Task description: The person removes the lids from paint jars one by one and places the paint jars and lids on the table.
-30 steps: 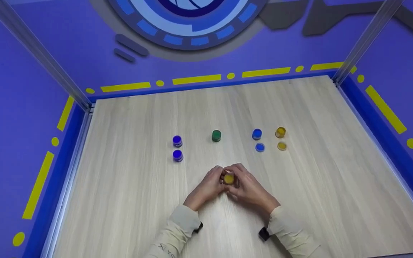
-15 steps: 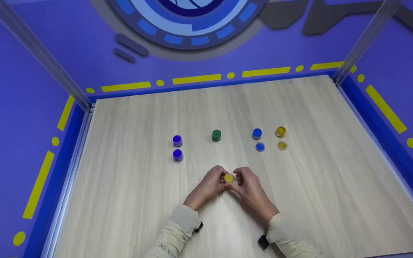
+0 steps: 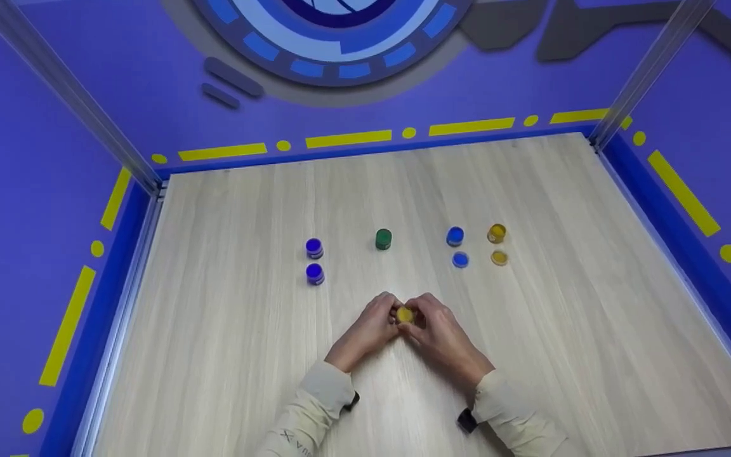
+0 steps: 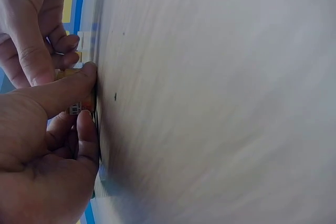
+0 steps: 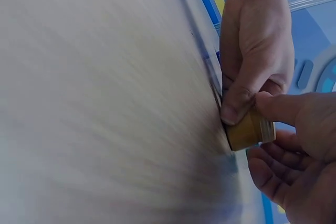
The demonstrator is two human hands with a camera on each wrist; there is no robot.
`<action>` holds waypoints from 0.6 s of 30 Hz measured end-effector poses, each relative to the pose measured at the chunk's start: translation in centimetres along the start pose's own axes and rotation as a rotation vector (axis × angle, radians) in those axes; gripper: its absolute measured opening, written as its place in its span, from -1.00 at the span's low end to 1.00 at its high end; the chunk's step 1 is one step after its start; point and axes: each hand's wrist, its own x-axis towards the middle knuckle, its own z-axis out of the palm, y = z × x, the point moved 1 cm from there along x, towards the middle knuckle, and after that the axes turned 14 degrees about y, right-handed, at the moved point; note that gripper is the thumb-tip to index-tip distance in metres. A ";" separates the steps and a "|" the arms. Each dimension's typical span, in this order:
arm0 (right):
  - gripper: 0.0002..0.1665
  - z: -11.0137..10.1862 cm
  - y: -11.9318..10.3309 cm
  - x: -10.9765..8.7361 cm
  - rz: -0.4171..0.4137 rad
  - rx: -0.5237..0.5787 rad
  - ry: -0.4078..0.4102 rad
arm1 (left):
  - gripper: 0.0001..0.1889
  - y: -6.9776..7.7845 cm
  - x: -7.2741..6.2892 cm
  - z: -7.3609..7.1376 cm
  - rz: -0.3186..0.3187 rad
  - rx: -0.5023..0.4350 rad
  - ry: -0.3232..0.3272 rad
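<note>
In the head view, both hands meet around a small yellow paint jar [image 5: 244, 133] near the middle of the table. My left hand [image 3: 370, 325] grips the jar's body, its thumb along the side, with the jar's base close to the tabletop. On top sits a ribbed lid [image 3: 405, 315], clear-edged and yellow in the middle. My right hand [image 3: 440, 333] has its thumb and fingers around this lid from the right. A printed label [image 4: 75, 108] shows between the left fingers in the left wrist view; fingers hide much of the jar.
Farther back stand two purple jars [image 3: 315, 274], a green jar [image 3: 383, 239], a blue jar [image 3: 455, 236] and another yellow jar [image 3: 497, 233]. A flat blue lid [image 3: 460, 259] and a yellow lid [image 3: 499, 258] lie before the last two. Walls enclose the wooden table [image 3: 226, 330].
My right fingers opened away from the lid half a second ago and are now back around it. The left hand keeps its grip on the jar in the same place.
</note>
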 end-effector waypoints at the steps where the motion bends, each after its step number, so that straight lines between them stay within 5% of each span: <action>1: -0.69 -0.1 0.0 0.1 -0.011 -0.007 -0.023 | -0.77 0.0 0.0 0.0 -0.003 0.003 -0.003; 10: -0.53 -0.4 0.2 0.6 -0.146 0.011 -0.107 | -0.70 0.1 0.1 -0.1 -0.019 -0.016 -0.017; 18: -0.36 0.0 0.5 0.0 -0.026 0.024 -0.005 | -0.67 0.1 0.1 -0.1 -0.031 -0.043 -0.005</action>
